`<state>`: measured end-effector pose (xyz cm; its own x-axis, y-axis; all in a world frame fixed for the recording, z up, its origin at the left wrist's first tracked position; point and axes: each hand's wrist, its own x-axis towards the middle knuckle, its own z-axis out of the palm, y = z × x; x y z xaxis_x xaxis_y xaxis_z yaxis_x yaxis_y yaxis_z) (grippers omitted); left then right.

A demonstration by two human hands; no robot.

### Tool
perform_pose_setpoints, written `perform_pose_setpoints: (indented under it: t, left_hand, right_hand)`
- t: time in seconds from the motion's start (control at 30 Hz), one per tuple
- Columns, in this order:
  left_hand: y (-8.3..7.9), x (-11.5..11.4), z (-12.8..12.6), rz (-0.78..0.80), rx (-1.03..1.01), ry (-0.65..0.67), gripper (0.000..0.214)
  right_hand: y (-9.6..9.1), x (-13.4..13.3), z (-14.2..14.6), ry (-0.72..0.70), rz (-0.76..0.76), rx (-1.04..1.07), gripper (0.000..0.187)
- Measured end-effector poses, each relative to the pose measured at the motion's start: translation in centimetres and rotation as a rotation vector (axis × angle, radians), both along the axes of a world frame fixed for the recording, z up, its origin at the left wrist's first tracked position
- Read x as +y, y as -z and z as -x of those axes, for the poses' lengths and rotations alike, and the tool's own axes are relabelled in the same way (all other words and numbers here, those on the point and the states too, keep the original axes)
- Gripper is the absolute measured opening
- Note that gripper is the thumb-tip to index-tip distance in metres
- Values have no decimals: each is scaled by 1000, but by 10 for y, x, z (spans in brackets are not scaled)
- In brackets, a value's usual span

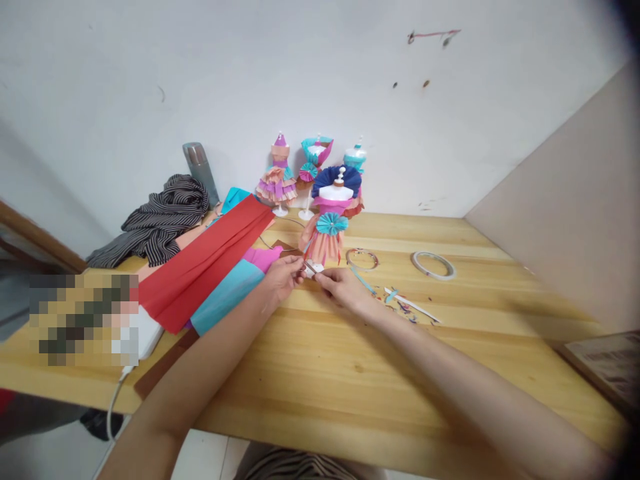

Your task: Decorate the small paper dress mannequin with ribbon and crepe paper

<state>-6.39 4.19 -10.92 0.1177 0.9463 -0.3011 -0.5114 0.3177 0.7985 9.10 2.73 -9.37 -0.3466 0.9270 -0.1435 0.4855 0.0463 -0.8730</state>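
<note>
My left hand (284,277) and my right hand (346,288) meet over the middle of the table. Both are closed in a pinch on a thin brown strip (311,267), stretched between their fingertips. Just behind them stands a small mannequin (336,193) in a pink and peach paper dress, with a navy pleated collar and a turquoise rosette (333,224) at its waist. Its white base is partly hidden by my hands. Left of my left hand lie a turquoise paper sheet (227,297) and a long folded red sheet (207,267).
Several more dressed mannequins (277,177) stand by the wall. Tape rolls (434,265) and paper scraps (407,308) lie to the right. At the left are a striped cloth (155,223), a flask (201,170) and a white device with a cable (116,400).
</note>
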Motion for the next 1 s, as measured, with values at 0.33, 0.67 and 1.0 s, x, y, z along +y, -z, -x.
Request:
perform_pose_setpoints:
  t: [0.33,0.67,1.0]
  left_hand:
    - [3,1,2,-30,11,-2,16]
    - [2,0,1,-49,26,15,16]
    - [2,1,-3,-47,40,8,16]
  right_hand:
    - [-10,3,3,4,-62,-119,35]
    - [-8,7,5,17,-69,-131,34]
    - [-5,14,7,7,-54,-54,29]
